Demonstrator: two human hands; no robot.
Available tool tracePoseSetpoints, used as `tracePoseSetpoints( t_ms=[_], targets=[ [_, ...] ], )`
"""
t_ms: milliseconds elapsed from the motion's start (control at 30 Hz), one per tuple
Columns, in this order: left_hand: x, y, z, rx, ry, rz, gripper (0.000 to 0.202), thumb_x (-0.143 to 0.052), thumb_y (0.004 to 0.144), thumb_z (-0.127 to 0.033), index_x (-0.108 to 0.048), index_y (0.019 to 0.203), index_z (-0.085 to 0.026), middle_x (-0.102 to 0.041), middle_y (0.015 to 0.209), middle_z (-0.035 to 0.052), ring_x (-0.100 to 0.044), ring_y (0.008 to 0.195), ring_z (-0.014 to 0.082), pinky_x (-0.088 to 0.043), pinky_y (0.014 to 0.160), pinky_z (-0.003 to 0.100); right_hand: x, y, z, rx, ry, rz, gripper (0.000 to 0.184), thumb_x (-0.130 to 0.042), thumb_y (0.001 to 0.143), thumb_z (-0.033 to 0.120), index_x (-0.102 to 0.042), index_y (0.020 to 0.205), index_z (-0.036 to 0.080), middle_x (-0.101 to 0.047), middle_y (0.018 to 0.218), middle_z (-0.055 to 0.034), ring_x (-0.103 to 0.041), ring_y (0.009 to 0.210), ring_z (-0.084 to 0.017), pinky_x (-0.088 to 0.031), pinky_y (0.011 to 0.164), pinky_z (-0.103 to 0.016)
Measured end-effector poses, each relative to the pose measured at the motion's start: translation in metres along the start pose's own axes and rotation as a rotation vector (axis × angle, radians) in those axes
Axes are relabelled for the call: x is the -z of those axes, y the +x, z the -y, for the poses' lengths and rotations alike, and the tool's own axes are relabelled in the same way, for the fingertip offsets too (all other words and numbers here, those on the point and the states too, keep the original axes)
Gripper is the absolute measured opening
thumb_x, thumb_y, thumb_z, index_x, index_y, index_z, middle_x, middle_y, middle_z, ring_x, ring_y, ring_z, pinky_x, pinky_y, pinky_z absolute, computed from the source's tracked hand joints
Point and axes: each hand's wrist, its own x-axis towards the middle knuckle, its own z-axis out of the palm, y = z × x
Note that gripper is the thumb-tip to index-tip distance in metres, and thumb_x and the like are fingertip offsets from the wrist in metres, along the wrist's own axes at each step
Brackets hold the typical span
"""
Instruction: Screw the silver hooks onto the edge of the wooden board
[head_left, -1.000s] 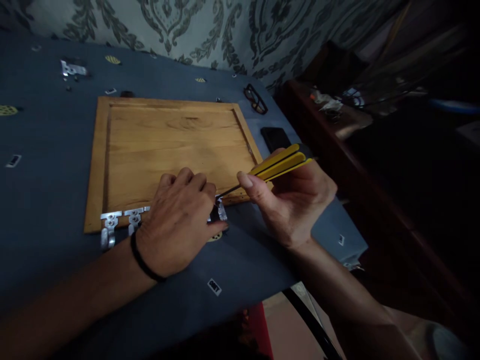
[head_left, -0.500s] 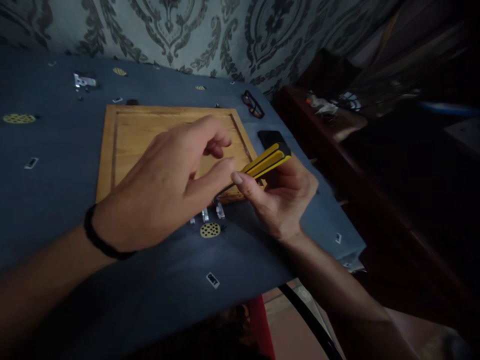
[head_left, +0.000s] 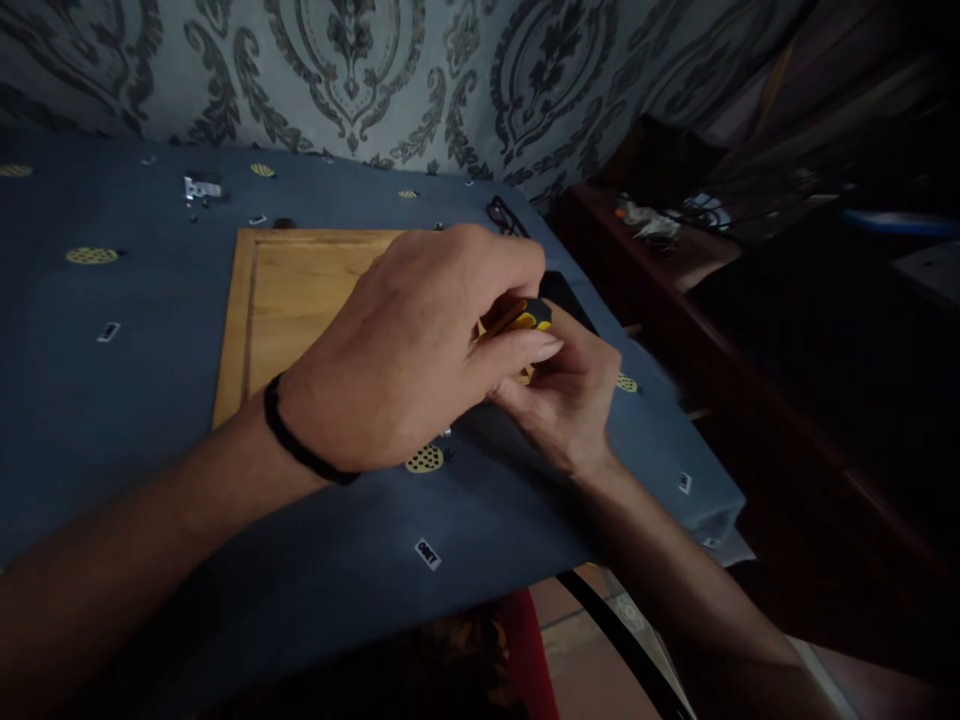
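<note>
A screwdriver with a yellow and black handle [head_left: 535,314] is between my hands, its butt end facing up toward me and its shaft hidden. My left hand [head_left: 412,345], with a black band at the wrist, is closed around the handle, thumb along the near side. Against the handle's right and lower side is my right hand [head_left: 574,405], fingers curled and partly covered by the left. Beneath both lies a framed wooden panel [head_left: 300,300], its right part and near edge covered by my hands. A bit of shiny metal [head_left: 446,432] peeks out below my left hand.
A metal hinge-like piece [head_left: 202,188] with tiny parts lies at the back left of the blue patterned tablecloth [head_left: 165,370]. Glasses [head_left: 506,215] and a dark flat phone-like object [head_left: 570,295] are behind my right hand. Dark wooden furniture [head_left: 720,340] stands at the right.
My left hand has moved right and closed over the screwdriver handle, which my right hand held alone before. The handle has tipped from slanting sideways to pointing up toward me.
</note>
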Motion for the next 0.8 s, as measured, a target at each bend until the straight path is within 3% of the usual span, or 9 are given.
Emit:
tracePoseSetpoints(
  t_ms=[167, 333, 533, 800],
  targets=[
    [0.006, 0.001, 0.007, 0.004, -0.045, -0.015, 0.021, -0.071, 0.088, -0.027, -0.064, 0.07, -0.018, -0.055, 0.062, -0.0046, -0.05, 0.06, 0.0104, -0.037, 0.059, 0.027, 0.014, -0.005, -0.01, 0.034, 0.054, 0.262, 0.028, -0.078, 0.083, 0.044, -0.065, 0.088, 0.02, -0.066, 0.075, 0.0019, -0.062, 0.061, -0.011, -0.049, 0.055, -0.025],
    [0.007, 0.002, 0.009, 0.035, 0.016, -0.037, 0.021, -0.069, 0.087, -0.031, -0.065, 0.071, -0.018, -0.056, 0.064, -0.0037, -0.052, 0.063, 0.0112, -0.038, 0.062, 0.027, 0.012, -0.02, -0.009, 0.183, -0.121, 0.172, 0.021, -0.076, 0.086, 0.038, -0.065, 0.082, 0.02, -0.068, 0.069, 0.0016, -0.061, 0.057, -0.011, -0.048, 0.052, -0.024],
    [0.006, 0.003, 0.008, 0.019, 0.008, -0.02, 0.025, -0.07, 0.087, -0.03, -0.062, 0.068, -0.016, -0.053, 0.064, -0.0031, -0.049, 0.063, 0.0103, -0.036, 0.061, 0.028, 0.003, -0.022, 0.008, 0.401, -0.261, 0.274, 0.02, -0.069, 0.092, 0.038, -0.07, 0.092, 0.018, -0.064, 0.062, 0.0022, -0.059, 0.055, -0.01, -0.045, 0.052, -0.025],
    [0.008, 0.004, 0.012, 0.032, 0.029, -0.011, 0.02, -0.068, 0.087, -0.027, -0.062, 0.071, -0.017, -0.054, 0.065, -0.0033, -0.049, 0.062, 0.0105, -0.037, 0.063, 0.028, -0.009, -0.027, 0.009, 0.473, -0.313, 0.32, 0.015, -0.071, 0.09, 0.03, -0.074, 0.094, 0.016, -0.063, 0.066, -0.0008, -0.06, 0.06, -0.012, -0.046, 0.054, -0.025]
  ],
)
